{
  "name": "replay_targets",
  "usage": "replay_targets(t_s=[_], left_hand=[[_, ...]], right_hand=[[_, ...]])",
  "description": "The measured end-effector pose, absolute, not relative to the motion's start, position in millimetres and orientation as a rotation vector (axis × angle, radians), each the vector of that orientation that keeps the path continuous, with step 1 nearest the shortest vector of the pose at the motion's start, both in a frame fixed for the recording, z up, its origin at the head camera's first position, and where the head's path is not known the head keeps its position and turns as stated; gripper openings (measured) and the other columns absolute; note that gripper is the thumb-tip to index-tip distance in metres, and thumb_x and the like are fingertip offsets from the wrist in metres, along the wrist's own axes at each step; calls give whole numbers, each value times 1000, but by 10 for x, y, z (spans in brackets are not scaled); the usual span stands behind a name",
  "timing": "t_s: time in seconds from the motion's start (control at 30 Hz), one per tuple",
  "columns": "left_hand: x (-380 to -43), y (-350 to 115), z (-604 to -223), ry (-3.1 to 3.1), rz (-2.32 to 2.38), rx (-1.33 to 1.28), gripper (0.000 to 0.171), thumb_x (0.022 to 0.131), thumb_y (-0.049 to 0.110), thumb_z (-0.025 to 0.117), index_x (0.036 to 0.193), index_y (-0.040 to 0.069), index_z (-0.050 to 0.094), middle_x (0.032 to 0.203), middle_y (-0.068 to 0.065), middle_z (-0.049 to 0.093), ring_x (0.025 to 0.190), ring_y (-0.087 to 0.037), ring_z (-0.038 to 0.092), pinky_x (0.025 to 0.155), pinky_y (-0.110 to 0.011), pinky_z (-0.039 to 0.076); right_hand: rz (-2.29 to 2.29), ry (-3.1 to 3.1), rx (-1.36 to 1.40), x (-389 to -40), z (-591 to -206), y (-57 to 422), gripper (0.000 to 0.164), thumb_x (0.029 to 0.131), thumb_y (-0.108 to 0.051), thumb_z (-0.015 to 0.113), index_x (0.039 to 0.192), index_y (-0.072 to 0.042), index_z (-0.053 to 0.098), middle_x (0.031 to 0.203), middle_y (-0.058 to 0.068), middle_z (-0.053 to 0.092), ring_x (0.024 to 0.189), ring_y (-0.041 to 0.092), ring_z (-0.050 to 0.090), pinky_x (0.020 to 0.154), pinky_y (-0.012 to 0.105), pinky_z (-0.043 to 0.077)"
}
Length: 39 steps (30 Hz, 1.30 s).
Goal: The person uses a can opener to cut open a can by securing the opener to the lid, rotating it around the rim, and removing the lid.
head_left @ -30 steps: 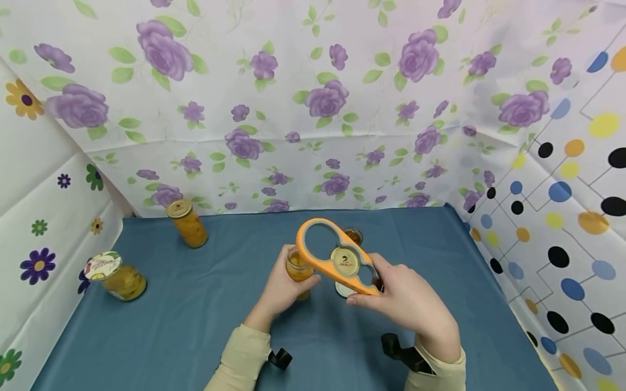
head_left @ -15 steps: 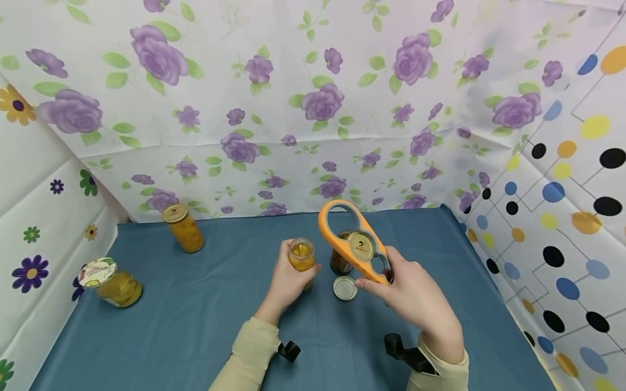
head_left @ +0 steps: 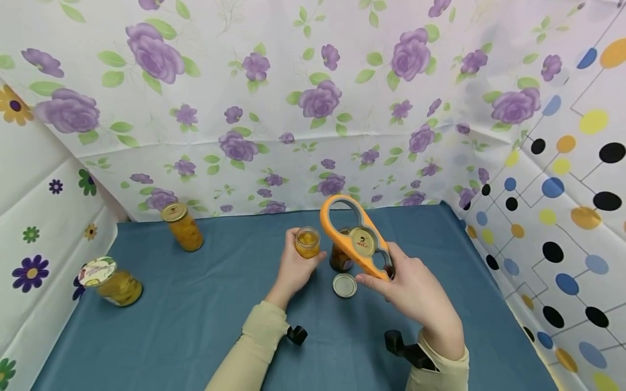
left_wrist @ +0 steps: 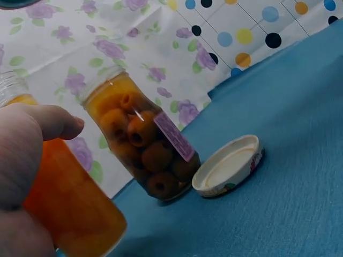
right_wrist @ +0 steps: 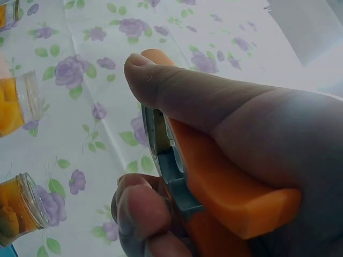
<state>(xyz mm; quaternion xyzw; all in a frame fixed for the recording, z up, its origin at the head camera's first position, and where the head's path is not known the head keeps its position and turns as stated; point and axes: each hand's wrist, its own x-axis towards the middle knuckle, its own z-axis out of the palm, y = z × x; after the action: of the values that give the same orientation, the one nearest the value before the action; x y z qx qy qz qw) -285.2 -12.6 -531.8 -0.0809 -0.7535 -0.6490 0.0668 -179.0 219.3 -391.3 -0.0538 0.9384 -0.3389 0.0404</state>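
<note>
My left hand (head_left: 295, 266) grips an uncapped glass jar (head_left: 307, 243) of orange-yellow fruit, its thumb across the jar's side. In my right hand (head_left: 415, 288) is an orange jar opener (head_left: 335, 233) with grey inner edges, held up and tilted by one end. A gold lid (head_left: 363, 241) sits in the opener's middle opening. Behind the opener, partly hidden by it, stands a second open jar (left_wrist: 134, 128) of round brown fruit with holes. Near its foot a lid (head_left: 344, 285) lies with its pale inside up.
Two capped jars stand at the left: a gold-lidded jar of orange fruit (head_left: 183, 228) near the back, and a wider jar with a patterned lid (head_left: 111, 281). Blue cloth (head_left: 195, 315) covers the table. Patterned sheets hang at the back and both sides.
The opener with the gold lid in it has moved right and slightly up, away from the left hand's jar. That jar has moved a little forward and right, its open mouth now in view.
</note>
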Motion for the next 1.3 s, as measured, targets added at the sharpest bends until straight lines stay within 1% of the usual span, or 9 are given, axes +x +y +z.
replay_targets(t_s=[0.23,0.4,0.57,0.73,0.9,1.13,1.3], left_hand=[[-2939,-103,-5380,-2257,-1980,-154,66,81,18,83,127,19,36,115,-8,57,101,-24,58,91,-54,48],[-2959,-109,-5455,-2283,-1977,-139,67,81,25,84,128,19,36,117,-7,56,103,-22,57,92,-53,48],[-2944,-119,-5503,-2280,-1991,-120,70,80,31,84,128,20,35,117,-7,56,101,-23,57,90,-52,48],[-2930,-125,-5502,-2251,-2008,-94,73,78,33,86,129,20,35,117,-7,55,101,-24,56,90,-53,47],[-2938,-130,-5504,-2241,-2017,-106,73,79,31,86,130,20,34,118,-8,55,102,-25,56,92,-54,46],[-2947,-147,-5500,-2268,-2040,-147,70,83,26,82,131,21,31,119,-9,53,103,-26,55,92,-53,46],[-2942,-173,-5480,-2319,-2054,-151,72,84,29,81,133,25,29,123,-9,52,108,-27,54,95,-55,44]], right_hand=[[-1022,2883,-172,-1792,-3909,2170,77,78,-73,66,131,-22,46,61,2,58,46,20,53,43,36,47],[-1020,2879,-174,-1783,-3925,2165,75,78,-74,65,129,-22,46,60,2,57,46,20,53,43,36,47],[-1026,2874,-176,-1772,-3941,2166,75,78,-74,65,129,-22,46,60,1,58,46,19,54,43,37,47],[-1019,2876,-182,-1769,-3939,2169,76,78,-74,65,130,-21,46,60,1,58,46,19,53,42,36,47],[-1006,2891,-195,-1776,-3927,2171,73,78,-73,65,127,-22,47,60,1,57,46,18,53,43,36,47],[-999,2901,-206,-1784,-3921,2173,74,78,-74,64,128,-22,47,60,1,57,46,18,53,43,35,47],[-992,2902,-203,-1781,-3915,2167,75,78,-74,64,129,-22,47,60,0,57,46,18,53,43,35,46]])
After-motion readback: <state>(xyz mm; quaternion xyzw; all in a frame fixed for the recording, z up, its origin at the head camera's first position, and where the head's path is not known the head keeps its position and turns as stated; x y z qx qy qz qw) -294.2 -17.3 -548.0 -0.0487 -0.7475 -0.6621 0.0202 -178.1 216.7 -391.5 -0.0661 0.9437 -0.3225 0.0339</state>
